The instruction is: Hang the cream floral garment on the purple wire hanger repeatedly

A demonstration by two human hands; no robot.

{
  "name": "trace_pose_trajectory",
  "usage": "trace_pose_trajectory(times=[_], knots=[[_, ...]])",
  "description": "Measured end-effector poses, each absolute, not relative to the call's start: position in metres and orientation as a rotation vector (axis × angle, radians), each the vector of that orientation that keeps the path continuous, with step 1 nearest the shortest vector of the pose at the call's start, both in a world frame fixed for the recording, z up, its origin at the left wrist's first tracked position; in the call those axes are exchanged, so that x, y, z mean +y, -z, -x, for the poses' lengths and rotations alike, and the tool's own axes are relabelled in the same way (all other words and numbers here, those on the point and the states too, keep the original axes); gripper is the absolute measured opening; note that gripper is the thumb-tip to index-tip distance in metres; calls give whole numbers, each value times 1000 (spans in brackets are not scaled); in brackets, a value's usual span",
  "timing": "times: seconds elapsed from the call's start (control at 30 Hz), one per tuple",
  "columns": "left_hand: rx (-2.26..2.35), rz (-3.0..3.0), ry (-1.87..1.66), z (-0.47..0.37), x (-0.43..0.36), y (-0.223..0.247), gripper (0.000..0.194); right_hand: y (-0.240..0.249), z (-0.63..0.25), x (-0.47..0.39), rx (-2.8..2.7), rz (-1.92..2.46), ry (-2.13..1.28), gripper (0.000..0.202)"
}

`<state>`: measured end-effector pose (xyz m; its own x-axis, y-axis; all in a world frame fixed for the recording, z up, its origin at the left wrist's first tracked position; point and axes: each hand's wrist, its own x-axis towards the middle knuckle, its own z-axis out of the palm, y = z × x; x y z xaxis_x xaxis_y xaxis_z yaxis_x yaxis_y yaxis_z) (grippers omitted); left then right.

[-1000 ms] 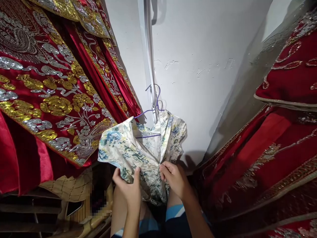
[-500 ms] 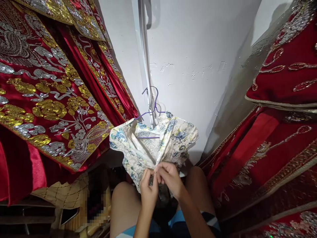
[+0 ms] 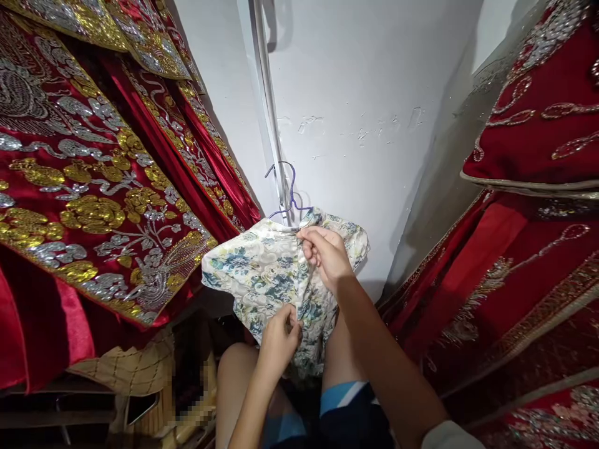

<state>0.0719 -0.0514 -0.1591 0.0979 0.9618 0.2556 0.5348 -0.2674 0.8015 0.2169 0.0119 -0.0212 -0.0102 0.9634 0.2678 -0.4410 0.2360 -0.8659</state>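
Observation:
A short-sleeved floral blouse (image 3: 262, 268) in white, blue and yellow hangs on a purple hanger (image 3: 292, 187), in front of my knees. Its two front edges now meet down the middle. My right hand (image 3: 325, 249) pinches the blouse at the top of the front, close to the collar. Lower on the same front edge, my left hand (image 3: 281, 337) is closed on the fabric. The hanger's hook sits by a metal bar (image 3: 269, 100) against the wall.
Red garments with gold and silver sequins (image 3: 93, 212) hang on the left. More red beaded garments (image 3: 528, 249) hang on the right. A pale wall (image 3: 365, 81) stands behind the blouse. Wooden furniture (image 3: 140, 418) and a netted tan cloth (image 3: 131, 368) are at lower left.
My right hand has moved up from mid-front to the collar, drawing the folded-open neckline closed. My left hand stays low on the front edge.

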Motion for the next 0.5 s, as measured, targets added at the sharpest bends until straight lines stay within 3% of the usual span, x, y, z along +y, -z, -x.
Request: trace_pose_trajectory(times=[0.03, 0.13, 0.2, 0.4, 0.5], knots=[[1428, -1857, -1144, -70, -50, 145, 2, 23, -216, 9, -1065, 667, -1238, 17], [1261, -1863, -1539, -69, -44, 90, 29, 27, -214, 2, -1134, 686, -1221, 14], [1199, -1957, -1708, -70, -37, 52, 37, 27, -214, -2, -1178, 679, -1197, 13], [1115, -2363, -1581, -76, -13, -6, 9, 31, -215, 5, -1277, 711, -1030, 16], [1209, -2291, -1849, -70, -12, -7, 9, 53, -209, 14, -1343, 855, -933, 19]])
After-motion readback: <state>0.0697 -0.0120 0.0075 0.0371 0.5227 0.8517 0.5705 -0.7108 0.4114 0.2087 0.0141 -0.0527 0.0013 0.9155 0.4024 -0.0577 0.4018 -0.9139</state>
